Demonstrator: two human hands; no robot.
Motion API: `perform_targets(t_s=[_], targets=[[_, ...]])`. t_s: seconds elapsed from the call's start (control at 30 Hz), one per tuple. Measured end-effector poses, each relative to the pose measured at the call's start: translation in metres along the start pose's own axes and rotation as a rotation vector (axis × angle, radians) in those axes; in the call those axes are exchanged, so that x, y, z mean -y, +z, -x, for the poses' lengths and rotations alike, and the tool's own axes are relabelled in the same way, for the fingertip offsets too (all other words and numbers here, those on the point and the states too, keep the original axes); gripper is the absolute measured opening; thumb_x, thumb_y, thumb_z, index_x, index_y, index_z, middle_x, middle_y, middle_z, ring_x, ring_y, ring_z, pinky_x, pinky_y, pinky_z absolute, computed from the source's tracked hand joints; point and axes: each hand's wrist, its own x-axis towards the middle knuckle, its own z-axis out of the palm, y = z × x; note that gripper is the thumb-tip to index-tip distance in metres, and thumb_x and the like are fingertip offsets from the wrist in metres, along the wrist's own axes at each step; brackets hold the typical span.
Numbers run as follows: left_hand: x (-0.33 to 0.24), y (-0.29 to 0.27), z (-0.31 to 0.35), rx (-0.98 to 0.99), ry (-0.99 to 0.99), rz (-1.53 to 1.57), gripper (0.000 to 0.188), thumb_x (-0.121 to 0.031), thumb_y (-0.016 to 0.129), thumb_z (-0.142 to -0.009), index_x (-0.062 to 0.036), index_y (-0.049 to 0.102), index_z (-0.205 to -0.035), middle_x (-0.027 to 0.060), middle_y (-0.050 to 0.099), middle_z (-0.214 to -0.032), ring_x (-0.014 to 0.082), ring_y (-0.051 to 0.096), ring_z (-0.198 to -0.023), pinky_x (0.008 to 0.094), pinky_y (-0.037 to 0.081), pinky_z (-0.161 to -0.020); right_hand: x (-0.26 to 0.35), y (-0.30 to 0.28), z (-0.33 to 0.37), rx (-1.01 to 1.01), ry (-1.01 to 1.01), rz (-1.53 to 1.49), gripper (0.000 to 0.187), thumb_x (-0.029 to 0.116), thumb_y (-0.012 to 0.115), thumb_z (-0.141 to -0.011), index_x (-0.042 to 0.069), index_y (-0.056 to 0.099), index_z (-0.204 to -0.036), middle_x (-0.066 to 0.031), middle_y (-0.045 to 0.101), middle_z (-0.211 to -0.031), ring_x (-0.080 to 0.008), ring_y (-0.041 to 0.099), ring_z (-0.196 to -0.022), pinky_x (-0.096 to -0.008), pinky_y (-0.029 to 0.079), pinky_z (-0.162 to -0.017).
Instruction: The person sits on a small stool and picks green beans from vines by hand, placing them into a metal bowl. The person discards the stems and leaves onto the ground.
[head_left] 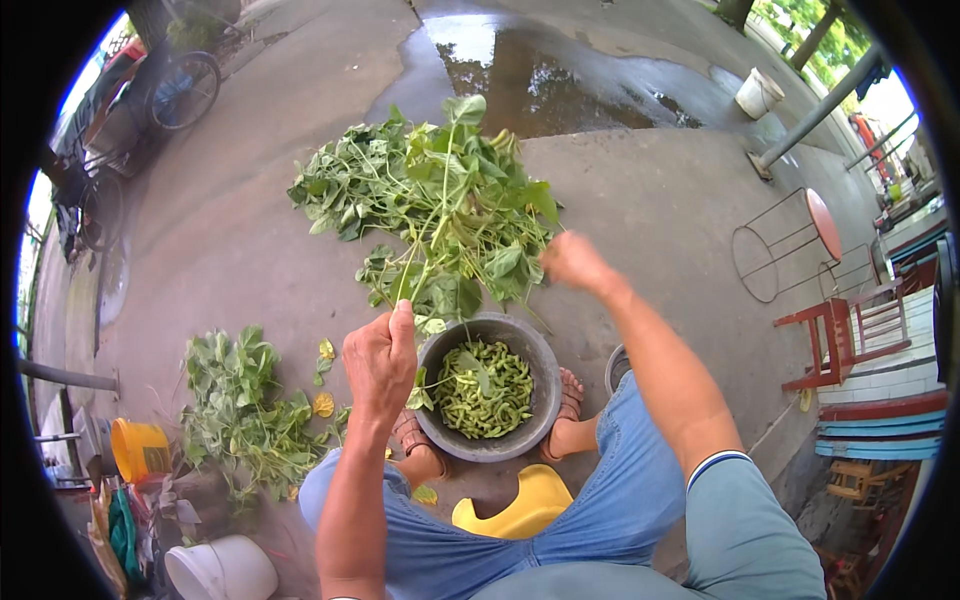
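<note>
Gripping the stem end of a leafy plant [440, 225], our left hand [380, 362] has its fingers closed, thumb along the stalk. Our right hand [577, 264] is curled near the plant's right edge, but it is blurred, so we cannot tell whether it pinches anything. The plant stretches away from us above the far rim of a dark basin [547, 385], where green pods [503, 392] cover the bottom, a few leaves among them. By our reckoning, a fair share of picking is done. Beyond lies a big heap of plants [335, 178], probably yet to be stripped; at our left lies a second heap [230, 385], and whether that one is finished we cannot tell.
</note>
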Motion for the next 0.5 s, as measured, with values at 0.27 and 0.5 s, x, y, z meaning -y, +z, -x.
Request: perform_targets(t_s=[0.27, 0.5], targets=[[0.019, 0.003, -0.017, -0.072, -0.031, 0.418, 0.061, -0.04, 0.05, -0.107, -0.0128, 0.035, -0.054, -0.0071, 0.032, -0.051, 0.0044, 0.025, -0.046, 0.0282, 0.017, -0.043, 0.03, 0.053, 0.038, 0.58, -0.364, 0.214, 0.045, 0.042, 0.064, -0.094, -0.002, 0.07, -0.095, -0.0137, 0.072, -0.076, -0.0226, 0.07, -0.067, -0.0383, 0.055, -0.062], [0.017, -0.009, -0.009, -0.046, -0.055, 0.408, 0.06, -0.033, 0.054, -0.106, -0.0031, 0.037, -0.057, -0.0038, 0.032, -0.052, 0.0081, 0.025, -0.051, 0.0342, 0.019, -0.047, 0.155, -0.062, 0.088, -0.399, -0.552, -0.675, 0.016, 0.012, 0.068, -0.092, -0.004, 0.07, -0.096, -0.0127, 0.073, -0.089, -0.0187, 0.072, -0.079, -0.033, 0.058, -0.069]])
